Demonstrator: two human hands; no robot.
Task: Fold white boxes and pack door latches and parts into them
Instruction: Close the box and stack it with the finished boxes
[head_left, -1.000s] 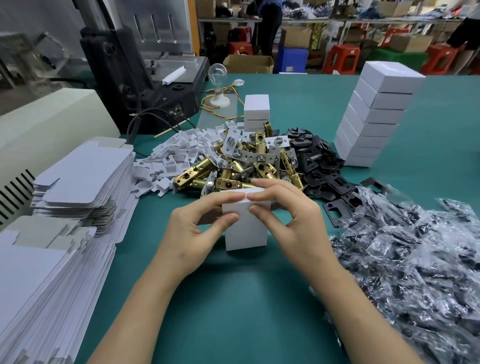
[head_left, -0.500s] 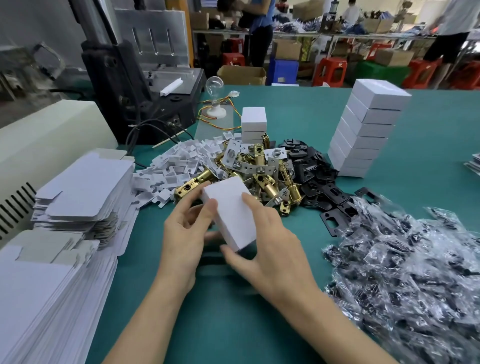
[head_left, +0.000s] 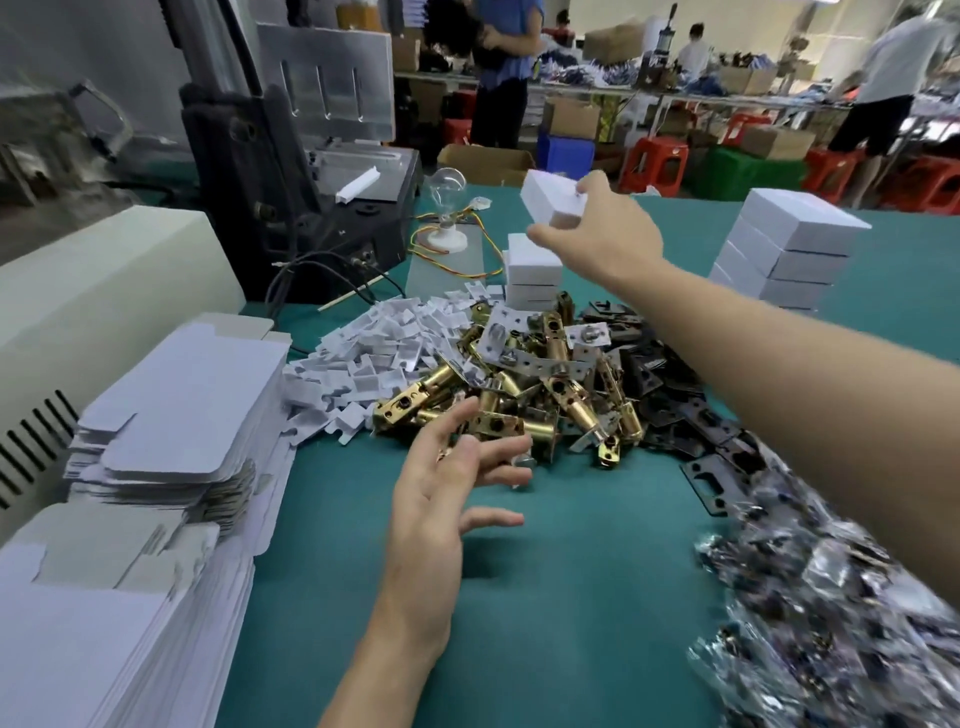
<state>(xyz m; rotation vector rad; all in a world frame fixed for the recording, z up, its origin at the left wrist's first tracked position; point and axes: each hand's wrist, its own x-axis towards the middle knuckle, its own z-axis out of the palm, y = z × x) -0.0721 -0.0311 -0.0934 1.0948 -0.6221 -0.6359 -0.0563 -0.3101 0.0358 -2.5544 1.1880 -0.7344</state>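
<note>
Head cam | stacking: right hand (head_left: 602, 228) grips closed white cardboard box (head_left: 548, 200) | left hand (head_left: 441, 499) loose, empty | next: square onto white box pile (head_left: 534, 275)

Packing workshop: green bench (head_left: 571, 597), heaped door latches (head_left: 524, 384), flat box blanks (head_left: 171, 410), workers behind

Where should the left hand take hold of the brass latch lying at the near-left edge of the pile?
Judging by its pose, pinch the brass latch across its round barrel, coming from above on the near-left side. It lies on its side with that end free, while the far end runs under other latches. The left hand is open close by.
</note>
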